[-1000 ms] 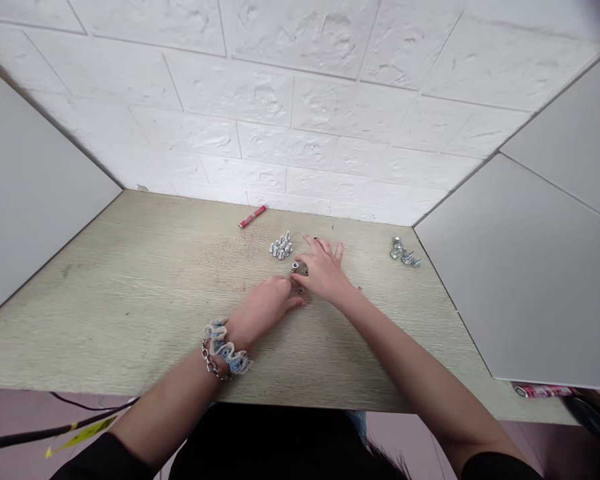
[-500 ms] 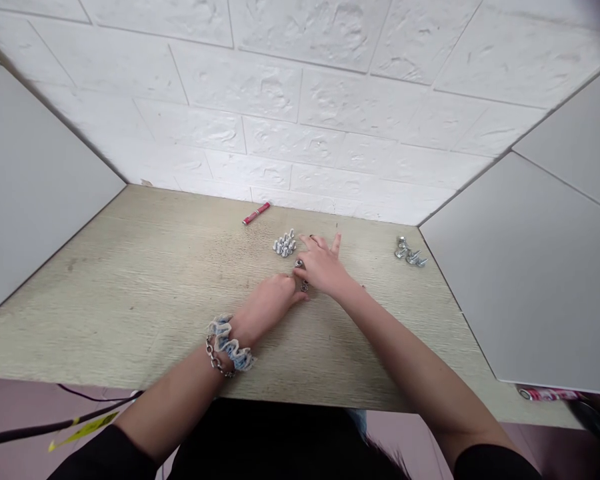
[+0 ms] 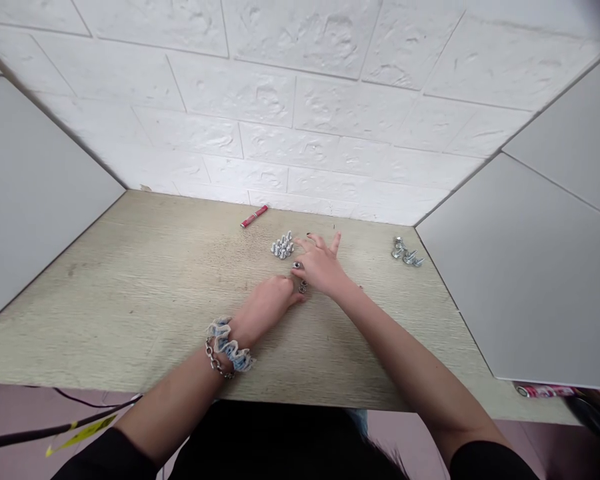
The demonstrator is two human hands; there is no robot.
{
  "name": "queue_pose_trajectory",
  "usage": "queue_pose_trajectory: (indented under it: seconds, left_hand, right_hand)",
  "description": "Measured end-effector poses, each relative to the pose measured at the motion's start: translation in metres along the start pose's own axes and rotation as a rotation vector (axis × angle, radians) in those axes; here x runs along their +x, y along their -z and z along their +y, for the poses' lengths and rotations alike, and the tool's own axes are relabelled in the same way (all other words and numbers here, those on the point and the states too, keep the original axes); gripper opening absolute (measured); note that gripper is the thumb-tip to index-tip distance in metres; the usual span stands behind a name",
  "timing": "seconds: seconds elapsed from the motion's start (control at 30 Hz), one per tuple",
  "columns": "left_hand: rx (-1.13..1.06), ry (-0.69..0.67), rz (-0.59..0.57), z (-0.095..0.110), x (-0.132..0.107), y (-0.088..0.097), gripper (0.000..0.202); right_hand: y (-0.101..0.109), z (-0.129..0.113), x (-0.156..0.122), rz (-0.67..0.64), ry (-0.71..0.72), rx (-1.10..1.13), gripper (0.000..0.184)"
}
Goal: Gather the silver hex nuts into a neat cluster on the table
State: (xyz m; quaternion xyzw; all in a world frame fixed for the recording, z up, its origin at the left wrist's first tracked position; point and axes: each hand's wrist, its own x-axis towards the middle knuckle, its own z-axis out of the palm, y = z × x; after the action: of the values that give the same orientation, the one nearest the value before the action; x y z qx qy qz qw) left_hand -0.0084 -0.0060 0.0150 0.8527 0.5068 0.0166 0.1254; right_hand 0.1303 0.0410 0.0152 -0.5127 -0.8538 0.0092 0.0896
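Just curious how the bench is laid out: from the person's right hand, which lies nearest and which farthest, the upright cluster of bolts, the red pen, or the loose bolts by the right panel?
Measured from the right hand:
1. Upright cluster of bolts, just left of the fingertips.
2. Loose bolts, off to the right near the panel.
3. Red pen, back left by the wall, a little farther than the loose bolts.

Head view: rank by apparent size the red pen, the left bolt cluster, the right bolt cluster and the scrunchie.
1. scrunchie, though it is nearest the camera, so partly perspective
2. red pen, long but thin
3. right bolt cluster and left bolt cluster: too alike to rank; the right one is more spread out
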Motion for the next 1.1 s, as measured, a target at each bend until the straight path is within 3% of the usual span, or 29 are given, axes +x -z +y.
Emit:
queue_pose_trajectory:
  seconds: [0.27,0.47,0.7,0.93,1.1]
  left_hand:
    - [-0.020,0.041,-0.014,0.003,-0.002,0.002,0.038]
    - [0.006,0.072,0.011,0.004,-0.003,0.000,0.044]
    - [0.008,0.065,0.026,0.003,-0.003,-0.002,0.046]
    - [-0.014,0.078,-0.012,0.005,-0.003,0.001,0.048]
    - [0.005,0.081,-0.014,0.006,-0.003,0.003,0.046]
  right_hand:
    - [0.016,0.014,-0.022,0.060,-0.106,0.029,0.020]
    - [0.005,0.022,-0.045,0.076,-0.127,0.087,0.017]
    - [-0.004,0.023,-0.046,0.069,-0.095,0.107,0.017]
    - [0.002,0.032,-0.050,0.111,-0.141,0.128,0.021]
    - [0.005,0.031,-0.056,0.015,-0.089,0.157,0.018]
